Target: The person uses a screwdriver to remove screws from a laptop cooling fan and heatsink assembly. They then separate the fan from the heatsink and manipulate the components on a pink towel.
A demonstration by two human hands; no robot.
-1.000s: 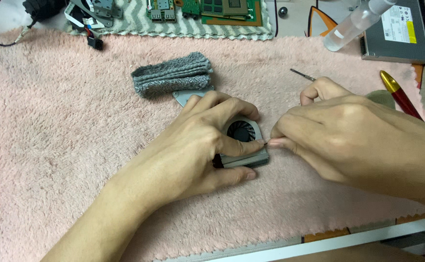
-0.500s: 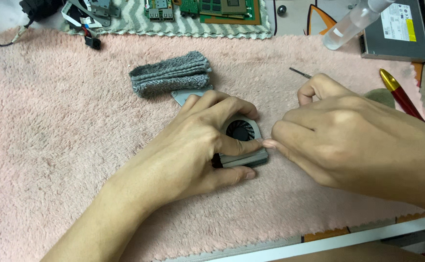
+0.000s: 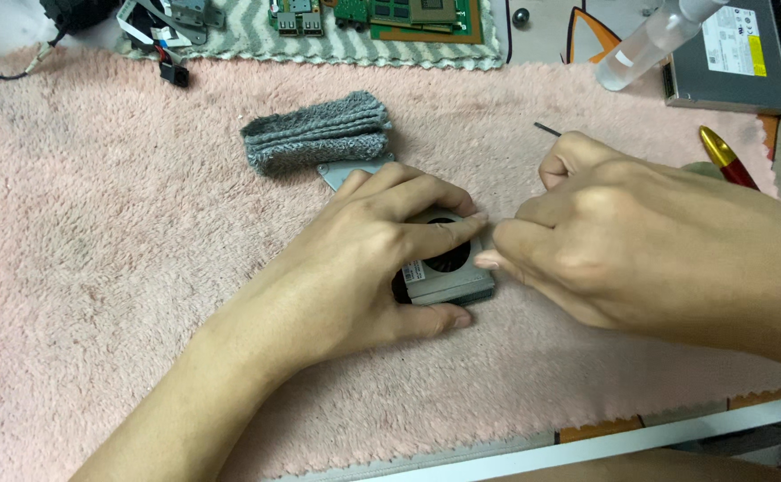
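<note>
Pressing down, the left hand (image 3: 368, 259) clamps the small grey fan (image 3: 448, 272) between thumb and fingers near the middle of the pink fluffy mat (image 3: 96, 223), and it hides most of the fan. Curled shut, the right hand (image 3: 622, 241) holds a thin dark tool (image 3: 546, 129); only the tool's end pokes out, and its fingertips touch the fan's right side. Just behind the fan lies a folded grey cloth (image 3: 314, 132), and a clear bottle (image 3: 649, 40) is cut off at the far edge.

Small grey metal cooling fan (image 3: 448, 278), round black rotor exposed, finned edge facing forward; lying flat on pink fleece mat (image 3: 123, 250), partly covered.
</note>
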